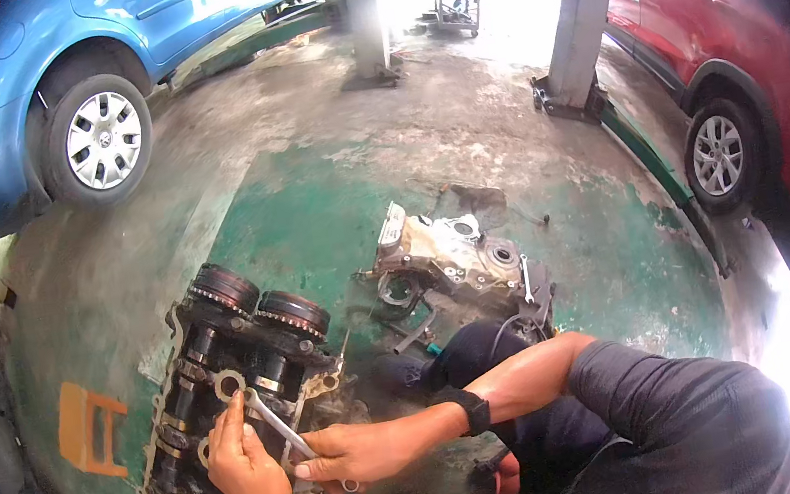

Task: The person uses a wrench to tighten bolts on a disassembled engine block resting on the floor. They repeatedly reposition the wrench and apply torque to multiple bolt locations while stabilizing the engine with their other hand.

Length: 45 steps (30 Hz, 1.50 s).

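Observation:
A dark engine cylinder head (176,450) with camshafts and two round cam sprockets (293,314) at its far end lies on the left. My right hand (353,452) is closed around a silver wrench (281,425), which slants up and left over the engine's right side. A small ring shows just below this hand, roughly in line with the wrench. My left hand (250,475) is over the engine, its fingers stretched out and close together. Its fingertips are beside the wrench's upper end; whether they touch it I cannot tell. The fastener under the wrench is hidden.
A metal engine cover (452,254) sits on the green floor ahead, with another wrench (526,281) on its right side. An orange stool (93,431) stands left. Farther off are a blue car (151,18), a red car (735,7) and lift posts (582,29).

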Tool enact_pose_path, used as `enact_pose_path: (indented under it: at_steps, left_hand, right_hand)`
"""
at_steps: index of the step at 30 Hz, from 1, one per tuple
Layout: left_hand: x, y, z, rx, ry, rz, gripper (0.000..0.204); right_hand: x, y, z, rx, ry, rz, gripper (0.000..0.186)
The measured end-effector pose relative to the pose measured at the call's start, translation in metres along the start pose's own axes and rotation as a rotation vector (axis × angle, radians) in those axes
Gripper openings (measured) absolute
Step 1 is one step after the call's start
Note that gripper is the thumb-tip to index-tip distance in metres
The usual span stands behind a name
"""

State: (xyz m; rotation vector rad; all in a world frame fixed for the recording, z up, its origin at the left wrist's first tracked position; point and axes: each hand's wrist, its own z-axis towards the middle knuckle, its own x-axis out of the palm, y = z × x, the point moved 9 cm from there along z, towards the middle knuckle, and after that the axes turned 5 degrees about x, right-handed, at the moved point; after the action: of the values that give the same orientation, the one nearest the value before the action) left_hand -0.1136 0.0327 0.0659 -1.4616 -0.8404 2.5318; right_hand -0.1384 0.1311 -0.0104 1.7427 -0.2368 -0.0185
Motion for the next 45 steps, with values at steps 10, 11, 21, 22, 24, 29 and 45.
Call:
enact_pose_path:
  at_steps: [10, 11, 21, 22, 24, 29, 45]
  left_hand:
    - [0.007, 0.012, -0.004, 0.086, -0.078, -0.022, 0.032]
    - [0.009, 0.013, -0.005, 0.079, -0.083, -0.032, 0.031]
    - [0.004, 0.013, -0.003, 0.092, -0.166, -0.088, 0.028]
    - [0.005, 0.013, -0.003, 0.081, -0.158, -0.088, 0.028]
    - [0.005, 0.013, -0.003, 0.074, -0.161, -0.098, 0.028]
    - [0.002, 0.007, -0.004, 0.111, -0.177, -0.042, 0.027]
    - [0.004, -0.001, -0.003, 0.180, -0.124, 0.029, 0.036]
  right_hand:
    - [-0.052, 0.037, -0.025, -0.286, -0.262, -0.713, 0.042]
    - [-0.063, 0.035, -0.025, -0.216, -0.304, -0.661, 0.044]
    - [-0.113, 0.048, -0.039, -0.144, -0.443, -0.459, 0.017]
    - [-0.112, 0.054, -0.038, -0.218, -0.419, -0.457, 0.018]
    - [-0.116, 0.046, -0.036, -0.147, -0.391, -0.351, 0.019]
    - [-0.115, 0.040, -0.030, -0.110, -0.365, -0.249, 0.020]
    - [-0.118, 0.036, -0.025, -0.063, -0.362, -0.123, 0.021]
